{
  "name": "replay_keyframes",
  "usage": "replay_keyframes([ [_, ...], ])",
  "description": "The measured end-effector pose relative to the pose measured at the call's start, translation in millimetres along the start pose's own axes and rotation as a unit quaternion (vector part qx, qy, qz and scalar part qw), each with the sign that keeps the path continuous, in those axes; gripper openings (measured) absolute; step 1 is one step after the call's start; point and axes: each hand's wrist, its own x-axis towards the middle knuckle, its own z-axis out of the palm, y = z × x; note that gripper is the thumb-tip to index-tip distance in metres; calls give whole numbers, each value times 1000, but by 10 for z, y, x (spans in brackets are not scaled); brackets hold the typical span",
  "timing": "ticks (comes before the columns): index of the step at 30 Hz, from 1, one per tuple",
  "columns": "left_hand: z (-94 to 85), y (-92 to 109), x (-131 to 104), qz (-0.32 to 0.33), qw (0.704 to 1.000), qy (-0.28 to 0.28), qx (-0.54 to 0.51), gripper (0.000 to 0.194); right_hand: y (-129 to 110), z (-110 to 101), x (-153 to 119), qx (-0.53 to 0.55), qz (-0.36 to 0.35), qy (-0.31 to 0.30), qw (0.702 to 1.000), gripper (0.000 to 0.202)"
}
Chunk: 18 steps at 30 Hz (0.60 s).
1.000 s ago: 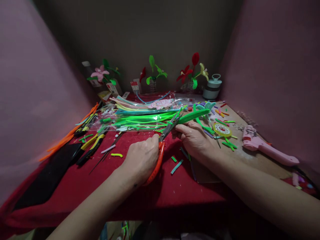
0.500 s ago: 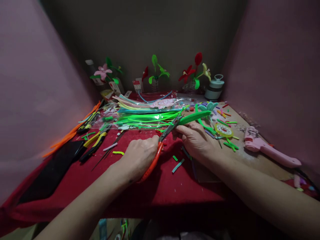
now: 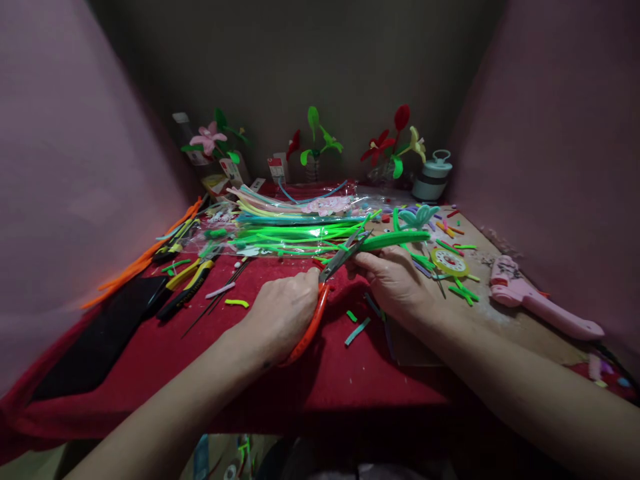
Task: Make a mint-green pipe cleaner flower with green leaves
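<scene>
My left hand (image 3: 287, 310) is closed around the orange handles of a pair of scissors (image 3: 311, 331). The blades are spread apart and point up and to the right, at the left end of a green pipe-cleaner leaf (image 3: 397, 239). My right hand (image 3: 393, 280) pinches that leaf near its left end, with its other end sticking out to the right. Whether the blades touch the leaf, I cannot tell. Just behind both hands lies a clear bag of pipe cleaners (image 3: 300, 235) in green, blue, yellow and pink.
Yellow-black pliers (image 3: 187, 290) and a dark flat object (image 3: 103, 340) lie at left. To the right are a yellow tape roll (image 3: 450, 262), a pink glue gun (image 3: 545, 307) and pipe-cleaner scraps. Pipe-cleaner flowers (image 3: 207, 138) and a lidded jar (image 3: 433, 177) stand along the back.
The scissor blades have spread wider beside the leaf. The leaf's free end sits slightly lower and further right. Both hands keep their holds, and the view has shifted slightly.
</scene>
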Motion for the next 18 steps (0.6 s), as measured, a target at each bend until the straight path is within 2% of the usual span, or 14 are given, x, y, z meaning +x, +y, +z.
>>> replay_keyframes([
  [4,-9,12,-2,-1,999,0,34,26,43,-1,9,11,17,23,1000,8],
  [8,14,21,11,5,999,6,41,25,37,10,-5,19,15,16,1000,8],
  [12,21,-8,62,7,999,5,33,24,-11,4,-8,-14,49,20,999,11],
  [15,-19,-160,68,-15,1000,10,20,26,-13,-57,41,-25,70,68,995,11],
  [18,-67,-447,-6,-9,1000,9,-7,24,-16,-118,96,-33,64,73,995,9],
])
